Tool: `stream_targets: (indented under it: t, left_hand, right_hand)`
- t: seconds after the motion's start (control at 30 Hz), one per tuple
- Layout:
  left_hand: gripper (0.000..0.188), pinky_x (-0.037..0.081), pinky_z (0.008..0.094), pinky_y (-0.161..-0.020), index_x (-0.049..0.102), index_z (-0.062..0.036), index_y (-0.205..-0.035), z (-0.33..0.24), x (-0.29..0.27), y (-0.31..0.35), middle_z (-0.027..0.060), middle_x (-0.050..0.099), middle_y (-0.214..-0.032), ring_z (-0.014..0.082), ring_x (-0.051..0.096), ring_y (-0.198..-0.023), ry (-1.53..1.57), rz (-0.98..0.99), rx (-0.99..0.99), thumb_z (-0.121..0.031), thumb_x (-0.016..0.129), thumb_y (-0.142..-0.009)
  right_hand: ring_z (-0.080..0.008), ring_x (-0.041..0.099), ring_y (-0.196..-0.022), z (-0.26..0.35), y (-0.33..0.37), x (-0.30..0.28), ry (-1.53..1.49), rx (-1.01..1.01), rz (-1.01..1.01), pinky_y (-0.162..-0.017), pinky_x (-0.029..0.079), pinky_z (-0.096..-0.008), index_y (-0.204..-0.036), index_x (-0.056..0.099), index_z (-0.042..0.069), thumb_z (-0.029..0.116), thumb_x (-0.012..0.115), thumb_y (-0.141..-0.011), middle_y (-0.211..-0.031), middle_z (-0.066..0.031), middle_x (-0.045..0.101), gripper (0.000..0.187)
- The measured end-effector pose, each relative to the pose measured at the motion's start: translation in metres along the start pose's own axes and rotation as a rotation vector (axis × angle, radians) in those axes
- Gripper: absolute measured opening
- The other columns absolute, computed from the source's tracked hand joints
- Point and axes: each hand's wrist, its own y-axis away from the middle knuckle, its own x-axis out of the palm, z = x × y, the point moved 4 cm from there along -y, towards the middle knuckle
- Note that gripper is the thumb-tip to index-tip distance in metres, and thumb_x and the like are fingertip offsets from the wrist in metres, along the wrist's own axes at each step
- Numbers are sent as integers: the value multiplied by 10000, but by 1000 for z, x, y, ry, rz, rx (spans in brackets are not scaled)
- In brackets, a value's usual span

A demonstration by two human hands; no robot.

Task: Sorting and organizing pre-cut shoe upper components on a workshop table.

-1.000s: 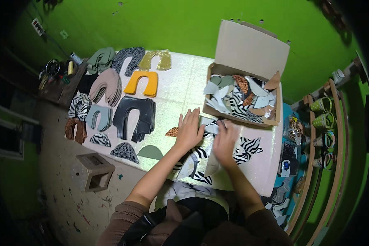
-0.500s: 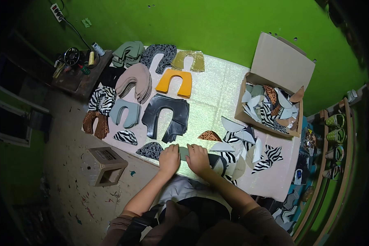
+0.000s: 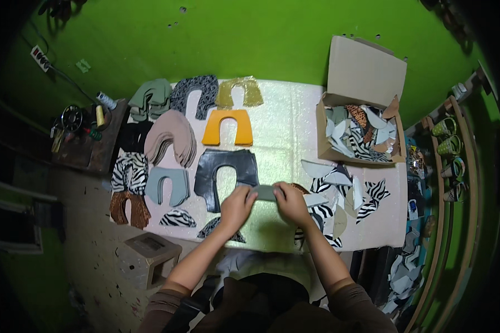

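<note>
Between my two hands is a small grey-green piece of material, curved along its top edge. My left hand pinches its left end, and my right hand grips the right end. Just left of my left hand lies a stack of black U-shaped cut pieces. Below that hand, a dark patterned half-moon piece is partly covered by my wrist. Beside my right hand is a loose heap of offcuts in white, zebra print and beige.
U-shaped pieces stand in stacks on the table's left: orange, pink, blue-grey, zebra and brown. A cardboard box of scraps sits at the back right. A stool stands left of the table; sandals hang on a rack.
Both hands have moved away from me over the table, carrying the grey-green piece from near the front edge to beside the black stack. The head view has shifted too.
</note>
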Motion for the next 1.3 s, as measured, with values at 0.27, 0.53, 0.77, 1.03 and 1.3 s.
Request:
stream_targets:
  t: [0.27,0.53,0.77,1.03,1.3]
  left_hand:
    - [245,492,340,-673,571,-5,-1041,16,18,-167,151,635,-843,275,635,-748,207,-61,3,-87,626,-816]
    - [209,486,386,-721,571,3,-1021,25,55,-268,175,624,-894,329,615,-806,88,-86,9,-60,590,-823]
    - [139,484,397,-704,593,4,-955,29,83,-323,183,606,-903,332,613,-781,8,-177,51,-63,587,-833]
    - [97,467,406,-721,589,-2,-903,18,92,-333,167,591,-888,352,571,-834,-155,-316,159,-26,561,-813]
    - [324,336,421,-967,613,-38,-1031,21,101,-317,89,565,-1188,255,473,-1149,-502,-198,366,-28,568,-711]
  right_hand:
    - [-357,630,-840,-28,-140,-27,11,167,-386,-713,485,-411,-1047,583,58,132,578,-846,-908,-205,637,214]
    - [-308,599,-837,-57,-236,-50,-3,12,-529,-733,477,-375,-933,597,47,18,629,-766,-891,-134,596,172]
    - [-317,579,-818,-74,-288,-50,195,-79,-642,-702,481,-384,-904,604,52,50,632,-783,-944,-127,546,124]
    - [-295,588,-841,-87,-308,-46,239,-140,-617,-731,481,-377,-924,638,45,109,587,-850,-977,-110,560,111]
    - [-281,498,-1120,-71,-293,-27,626,-275,-530,-967,362,-447,-1021,620,62,77,527,-808,-1100,-99,586,233]
